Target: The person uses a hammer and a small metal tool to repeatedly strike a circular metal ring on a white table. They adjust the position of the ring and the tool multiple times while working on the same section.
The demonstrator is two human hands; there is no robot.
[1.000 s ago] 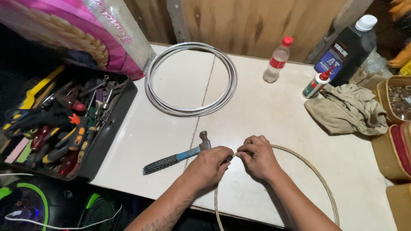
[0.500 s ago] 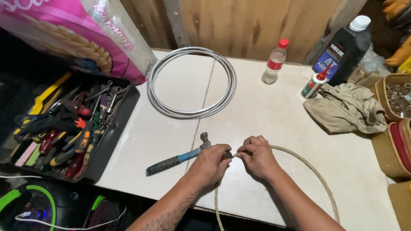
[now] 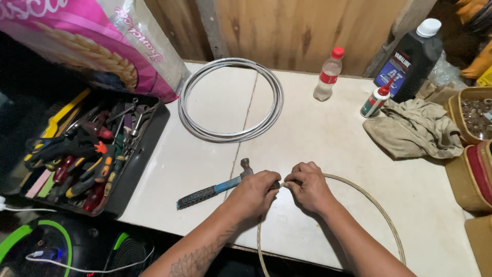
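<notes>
- We find the left hand [image 3: 254, 194] and right hand [image 3: 308, 185] close together near the table's [image 3: 318, 128] front edge, both pinched shut on a thin hoop [image 3: 374, 205].
- The spot where the fingertips meet is covered by the knuckles; we cannot make out what lies between them.
- The hoop's front arc runs past the table's front edge and is cut off by the frame's bottom.
- A hammer [image 3: 218, 189] lies just left of the left hand, its head partly hidden behind it.
- A coil [image 3: 230, 100] rests near the back edge, well apart from the hands.
- A rag [image 3: 412, 133] lies toward the right edge; the toolbox [image 3: 89, 154] beside the left edge is too cluttered for us to sort.
</notes>
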